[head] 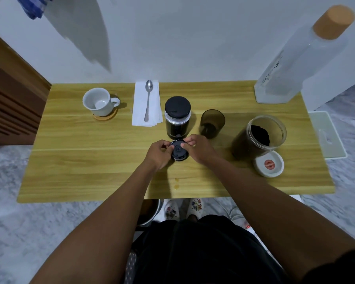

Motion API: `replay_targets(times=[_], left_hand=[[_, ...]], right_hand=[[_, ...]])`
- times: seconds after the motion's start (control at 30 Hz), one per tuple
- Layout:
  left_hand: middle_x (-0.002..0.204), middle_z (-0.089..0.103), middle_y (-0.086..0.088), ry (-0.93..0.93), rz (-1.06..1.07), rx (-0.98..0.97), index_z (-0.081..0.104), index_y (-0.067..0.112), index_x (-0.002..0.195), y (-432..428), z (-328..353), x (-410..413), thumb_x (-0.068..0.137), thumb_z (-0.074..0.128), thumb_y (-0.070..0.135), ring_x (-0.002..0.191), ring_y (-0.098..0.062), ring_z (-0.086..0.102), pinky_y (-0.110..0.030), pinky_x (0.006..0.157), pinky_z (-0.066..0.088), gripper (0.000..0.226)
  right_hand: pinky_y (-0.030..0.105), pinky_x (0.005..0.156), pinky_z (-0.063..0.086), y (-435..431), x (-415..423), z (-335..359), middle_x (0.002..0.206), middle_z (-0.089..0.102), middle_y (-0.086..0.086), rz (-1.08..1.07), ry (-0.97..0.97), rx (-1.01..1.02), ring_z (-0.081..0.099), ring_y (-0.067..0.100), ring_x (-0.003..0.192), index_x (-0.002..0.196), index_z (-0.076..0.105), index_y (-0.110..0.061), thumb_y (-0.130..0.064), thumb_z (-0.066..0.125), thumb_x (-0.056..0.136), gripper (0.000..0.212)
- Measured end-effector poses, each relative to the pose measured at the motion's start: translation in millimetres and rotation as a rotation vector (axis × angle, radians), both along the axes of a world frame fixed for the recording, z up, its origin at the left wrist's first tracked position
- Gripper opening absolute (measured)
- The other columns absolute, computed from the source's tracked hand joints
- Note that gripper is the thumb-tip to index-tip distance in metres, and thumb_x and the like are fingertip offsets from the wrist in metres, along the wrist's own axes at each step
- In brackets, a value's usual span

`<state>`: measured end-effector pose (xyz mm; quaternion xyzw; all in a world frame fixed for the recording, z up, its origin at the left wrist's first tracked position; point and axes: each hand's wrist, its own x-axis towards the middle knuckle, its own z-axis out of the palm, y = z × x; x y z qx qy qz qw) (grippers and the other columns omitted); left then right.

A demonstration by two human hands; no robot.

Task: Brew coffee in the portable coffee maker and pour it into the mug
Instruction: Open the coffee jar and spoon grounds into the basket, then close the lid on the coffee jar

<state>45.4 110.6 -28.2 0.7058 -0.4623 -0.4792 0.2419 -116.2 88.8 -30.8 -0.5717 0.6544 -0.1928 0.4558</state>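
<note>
The black portable coffee maker body (pixel 177 117) stands upright at the table's middle, its lid on. Just in front of it, a small round black part (pixel 178 151) of the maker sits on the table between my hands. My left hand (pixel 159 153) grips its left side and my right hand (pixel 198 149) pinches its upper right rim. A white mug (pixel 99 101) sits empty on a wooden coaster at the back left. An open clear jar of ground coffee (pixel 258 136) stands at the right, its white lid (pixel 268 163) lying in front of it.
A spoon (pixel 148 99) lies on a white napkin (pixel 146 103) behind the maker. A smoky dark cup (pixel 212 124) stands right of the maker. A tall clear water bottle with a tan cap (pixel 303 58) stands at the back right. A few drops (pixel 176 185) mark the wooden table (pixel 90 171) near its front edge.
</note>
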Motion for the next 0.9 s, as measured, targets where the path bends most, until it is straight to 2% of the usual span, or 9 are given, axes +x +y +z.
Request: replay_targets(times=[0.17,0.27,0.37,0.47,0.57,0.63,0.7,0.8,0.9], left_hand=[[0.101,0.065,0.000,0.034,-0.047,-0.023,0.065,0.012,0.114,11,3,-2,0.095,0.068,0.024,0.084,-0.015,0.062,-0.015,0.071,0.048,0.023],[0.117,0.065,-0.007,0.013,-0.082,-0.022,0.060,0.004,0.129,15,3,-4,0.092,0.072,0.023,0.102,-0.027,0.064,-0.037,0.091,0.054,0.043],[0.123,0.063,-0.010,0.017,-0.065,-0.005,0.058,0.004,0.132,14,4,-5,0.093,0.072,0.022,0.102,-0.026,0.062,-0.031,0.087,0.050,0.046],[0.121,0.064,-0.008,-0.011,-0.092,-0.016,0.058,0.005,0.131,13,4,-4,0.093,0.072,0.024,0.098,-0.021,0.059,-0.025,0.083,0.046,0.045],[0.116,0.059,0.003,-0.052,-0.075,-0.059,0.051,0.005,0.139,18,7,-5,0.091,0.072,0.034,0.112,-0.021,0.056,-0.013,0.086,0.045,0.060],[0.129,0.057,-0.003,-0.156,-0.059,-0.145,0.052,0.010,0.140,22,10,-6,0.091,0.069,0.043,0.123,-0.023,0.052,-0.028,0.098,0.047,0.061],[0.122,0.061,-0.005,-0.273,-0.060,-0.316,0.062,0.015,0.127,28,16,-8,0.092,0.065,0.044,0.115,-0.023,0.056,-0.037,0.093,0.049,0.046],[0.104,0.066,0.002,-0.275,-0.155,-0.490,0.068,0.021,0.107,38,31,-19,0.091,0.062,0.044,0.098,-0.018,0.060,-0.034,0.081,0.050,0.029],[0.094,0.067,0.008,-0.164,-0.340,-0.533,0.071,0.022,0.100,42,44,-44,0.089,0.059,0.047,0.086,-0.015,0.061,-0.031,0.074,0.050,0.030]], right_hand=[[0.015,0.075,0.042,-2,1,6,0.115,0.072,0.010,0.039,0.039,0.020,0.062,0.009,0.095,0.118,0.068,-0.005,-0.022,0.068,0.093,0.031],[0.008,0.063,0.040,1,2,3,0.115,0.072,0.011,0.006,0.035,0.010,0.061,0.009,0.092,0.119,0.068,-0.006,-0.022,0.068,0.093,0.030],[0.008,0.061,0.039,4,3,3,0.114,0.072,0.012,-0.030,0.023,0.009,0.060,0.009,0.090,0.119,0.067,-0.006,-0.021,0.067,0.093,0.030],[0.017,0.075,0.044,6,3,8,0.118,0.070,0.011,-0.011,0.050,-0.005,0.063,0.015,0.103,0.123,0.066,-0.008,-0.025,0.066,0.094,0.034],[0.025,0.081,0.042,11,0,13,0.119,0.068,0.010,-0.001,0.053,-0.019,0.062,0.020,0.110,0.131,0.061,-0.014,-0.031,0.063,0.095,0.040],[0.027,0.078,0.041,16,-6,15,0.119,0.067,0.007,0.013,0.059,-0.016,0.061,0.016,0.104,0.133,0.059,-0.018,-0.035,0.061,0.095,0.042],[0.029,0.077,0.043,22,-15,19,0.118,0.065,0.003,0.009,0.072,0.000,0.059,0.013,0.098,0.133,0.059,-0.021,-0.036,0.060,0.095,0.040],[0.034,0.083,0.051,35,-32,24,0.112,0.065,0.002,-0.029,0.049,0.011,0.061,0.017,0.099,0.129,0.061,-0.019,-0.033,0.060,0.096,0.035],[0.023,0.072,0.048,55,-56,26,0.113,0.067,0.005,-0.048,0.054,0.010,0.061,0.014,0.091,0.126,0.063,-0.015,-0.027,0.060,0.098,0.031]])
